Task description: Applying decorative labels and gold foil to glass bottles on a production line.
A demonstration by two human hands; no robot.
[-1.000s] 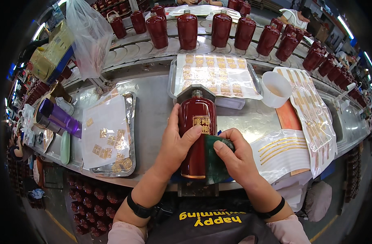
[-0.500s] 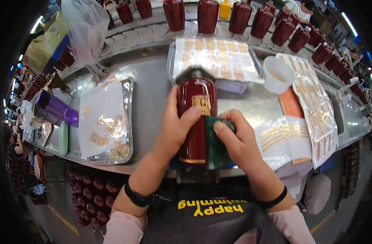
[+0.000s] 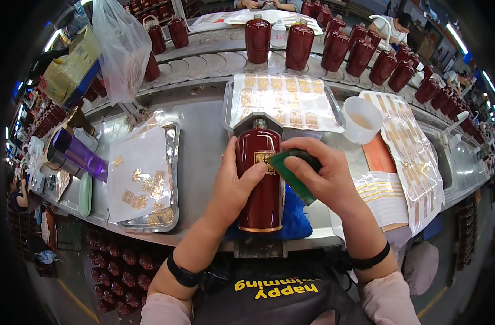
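Note:
A glossy dark red bottle [image 3: 259, 206] lies on a blue cloth [image 3: 297, 216], its neck pointing away from me against a dark angled rest [image 3: 242, 125]. My left hand [image 3: 234, 176] is wrapped round its left side, the thumb lying by the gold label [image 3: 264, 161] on its front. In my right hand [image 3: 323, 170] is a flat green scraper-like sheet [image 3: 297, 177], pinched between thumb and fingers. One corner of that sheet meets the label's right edge.
Left stands a metal tray [image 3: 174, 179] with gold labels on white paper, beside a purple bottle [image 3: 79, 154]. Ahead are another label tray [image 3: 282, 103] and a white tub [image 3: 362, 120]. Label strips [image 3: 412, 162] lie right. Red bottles [image 3: 299, 46] line the conveyor; a co-worker's hands [image 3: 258, 4] show beyond.
My right hand has lifted the green sheet from the bottle's lower right side up to the label, tilting it. My left hand still holds the bottle. The view has tipped upward slightly.

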